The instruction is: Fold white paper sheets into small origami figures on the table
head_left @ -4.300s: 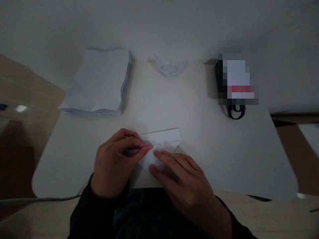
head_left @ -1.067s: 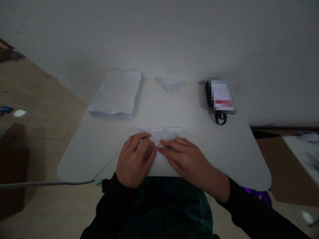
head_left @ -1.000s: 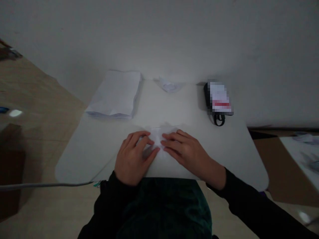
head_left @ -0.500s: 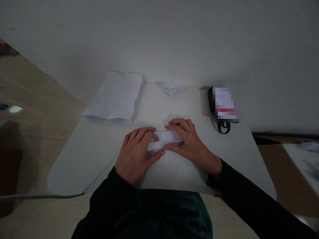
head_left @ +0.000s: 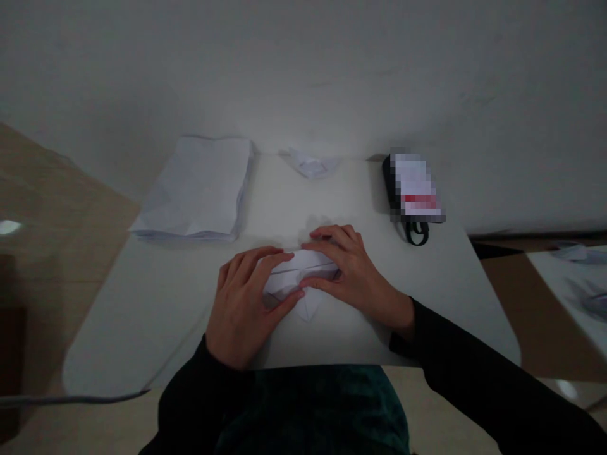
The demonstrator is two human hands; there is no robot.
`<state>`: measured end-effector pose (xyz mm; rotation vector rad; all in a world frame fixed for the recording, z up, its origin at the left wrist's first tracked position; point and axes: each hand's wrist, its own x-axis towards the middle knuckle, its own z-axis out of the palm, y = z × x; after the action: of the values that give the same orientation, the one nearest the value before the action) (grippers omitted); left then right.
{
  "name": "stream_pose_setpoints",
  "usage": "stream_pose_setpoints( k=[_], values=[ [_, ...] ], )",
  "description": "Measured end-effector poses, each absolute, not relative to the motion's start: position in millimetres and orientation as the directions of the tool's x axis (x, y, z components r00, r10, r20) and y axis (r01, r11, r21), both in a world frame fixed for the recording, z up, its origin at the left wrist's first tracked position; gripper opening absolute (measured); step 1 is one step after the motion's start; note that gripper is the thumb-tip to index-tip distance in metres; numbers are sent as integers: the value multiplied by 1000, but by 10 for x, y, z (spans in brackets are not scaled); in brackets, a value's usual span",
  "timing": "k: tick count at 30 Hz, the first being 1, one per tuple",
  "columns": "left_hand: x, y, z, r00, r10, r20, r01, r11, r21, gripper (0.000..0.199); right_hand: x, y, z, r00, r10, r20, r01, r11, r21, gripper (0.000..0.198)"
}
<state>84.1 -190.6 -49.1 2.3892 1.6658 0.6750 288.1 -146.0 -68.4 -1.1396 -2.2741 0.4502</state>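
Observation:
A folded piece of white paper (head_left: 303,276) lies between my hands near the front of the white table (head_left: 389,322). Its long creased bands run left to right, and a pointed flap sticks out toward me. My left hand (head_left: 249,297) grips the left end, thumb on the near edge and fingers curled over the far side. At the other end, my right hand (head_left: 344,262) pinches the paper in the same way. Both thumbs come close together at the near edge. The fingers cover the two ends of the paper.
A stack of white paper (head_left: 194,189) lies at the back left. A folded paper boat shape (head_left: 312,165) rests by the wall. To the right stands a black case (head_left: 389,183) with a blurred label and a strap. A grey cable (head_left: 76,400) runs at the lower left.
The whole view has shifted a little, with table items now further left. Both hands stay on the folded paper, and its front pointed flap shows more fully.

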Motion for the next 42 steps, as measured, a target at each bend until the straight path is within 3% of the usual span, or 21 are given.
stream_pose_setpoints(
  k=[6, 14, 21, 27, 42],
  values=[
    [844, -1941, -486, 250, 887, 389, 864, -386, 324, 30, 2877, -1483, -643, -506, 777, 374, 601, 629, -494, 43],
    [851, -1920, -470, 285, 884, 370, 862, -406, 304, 28, 2858, -1542, -642, -597, 664, 451, 548, 747, -376, 13],
    [920, -1974, -480, 402, 820, 407, 823, -518, 231, 26, 2786, -1635, -535, -761, 501, 412, 505, 856, -107, 21],
    [1009, -2073, -529, 394, 807, 441, 839, -511, 185, 37, 2720, -1684, -515, -758, 519, 396, 549, 835, -44, 21],
    [1040, -2081, -518, 375, 853, 364, 813, -491, 313, 39, 2658, -1782, -518, -745, 508, 431, 580, 814, 42, 24]
  ],
)
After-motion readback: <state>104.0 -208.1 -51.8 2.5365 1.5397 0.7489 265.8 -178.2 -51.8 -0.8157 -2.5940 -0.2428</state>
